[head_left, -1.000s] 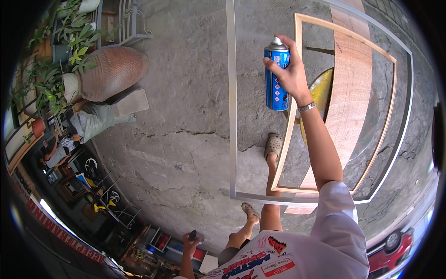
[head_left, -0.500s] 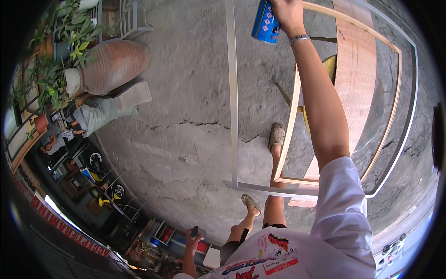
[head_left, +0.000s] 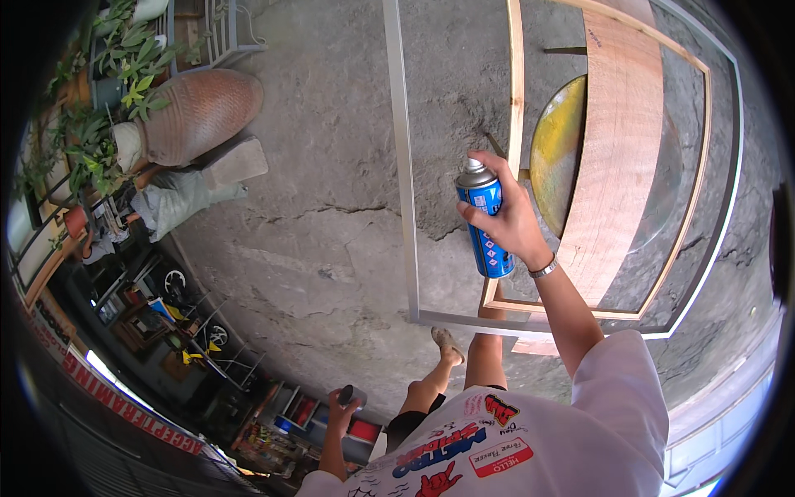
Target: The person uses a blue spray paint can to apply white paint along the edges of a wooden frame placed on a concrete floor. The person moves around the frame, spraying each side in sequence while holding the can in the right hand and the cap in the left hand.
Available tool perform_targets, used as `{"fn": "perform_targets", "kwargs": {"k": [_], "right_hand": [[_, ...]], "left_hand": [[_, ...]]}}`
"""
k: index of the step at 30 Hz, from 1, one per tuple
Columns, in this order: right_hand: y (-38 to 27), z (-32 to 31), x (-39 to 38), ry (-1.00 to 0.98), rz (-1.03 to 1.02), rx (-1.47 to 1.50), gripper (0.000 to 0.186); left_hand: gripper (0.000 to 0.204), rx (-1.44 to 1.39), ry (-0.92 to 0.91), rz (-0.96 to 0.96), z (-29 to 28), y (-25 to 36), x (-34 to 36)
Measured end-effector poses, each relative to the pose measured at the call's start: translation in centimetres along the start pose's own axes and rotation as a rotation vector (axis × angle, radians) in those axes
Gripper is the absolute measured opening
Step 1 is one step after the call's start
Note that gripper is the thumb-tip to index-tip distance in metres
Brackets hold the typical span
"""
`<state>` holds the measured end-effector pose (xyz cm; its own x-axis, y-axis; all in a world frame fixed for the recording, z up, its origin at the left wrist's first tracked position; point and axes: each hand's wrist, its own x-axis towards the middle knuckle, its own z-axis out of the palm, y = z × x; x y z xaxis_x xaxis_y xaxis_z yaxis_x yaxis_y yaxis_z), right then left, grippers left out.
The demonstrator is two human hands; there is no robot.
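Observation:
My right hand (head_left: 517, 217) is closed around a blue spray can (head_left: 490, 240), held upright with the index finger on its white nozzle. The can hangs in front of the near left part of a wooden frame (head_left: 517, 83), which lies inside a larger silver frame (head_left: 401, 166). Running lengthwise through both is a plywood board (head_left: 623, 124). Under it shows a round, yellow-stained surface (head_left: 553, 153) with thin legs. Low on the left, away from the frames, my left hand (head_left: 338, 418) grips a dark, round cap (head_left: 349, 395).
Cracked concrete floor (head_left: 323, 240) spreads around the frames. A large clay jar (head_left: 203, 116), a stone block (head_left: 238, 161), a pale sack (head_left: 178, 203) and potted plants (head_left: 137, 50) line the left. Wheels and shelves stand at the lower left, near a person. My clog (head_left: 447, 344) is close to the frame's near edge.
My right hand has drawn the spray can back from the far end of the frames toward me, so the whole can shows. My left hand keeps the cap and has shifted slightly.

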<state>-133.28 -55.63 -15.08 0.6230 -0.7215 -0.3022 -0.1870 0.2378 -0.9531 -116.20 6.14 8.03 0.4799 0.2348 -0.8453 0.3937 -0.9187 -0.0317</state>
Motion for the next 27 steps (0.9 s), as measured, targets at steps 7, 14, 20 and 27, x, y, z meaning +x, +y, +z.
{"fn": "perform_targets", "kwargs": {"k": [7, 14, 20, 27], "right_hand": [[-0.6, -2.3, 12.0, 0.335, -0.108, -0.019, 0.072], [-3.5, -3.2, 14.2, 0.515, -0.072, 0.238, 0.061], [-0.5, 1.3, 4.6, 0.329, -0.037, 0.004, 0.073], [1.0, 6.7, -11.3, 0.129, 0.119, -0.021, 0.069]], "left_hand": [[0.080, -0.020, -0.037, 0.047, -0.3, 0.3, 0.5], [0.074, -0.066, 0.010, 0.044, -1.0, -2.6, 0.1], [0.075, -0.065, -0.021, 0.036, 0.0, -3.1, 0.9], [0.076, -0.066, -0.056, 0.105, -0.3, -4.8, 3.5]]}}
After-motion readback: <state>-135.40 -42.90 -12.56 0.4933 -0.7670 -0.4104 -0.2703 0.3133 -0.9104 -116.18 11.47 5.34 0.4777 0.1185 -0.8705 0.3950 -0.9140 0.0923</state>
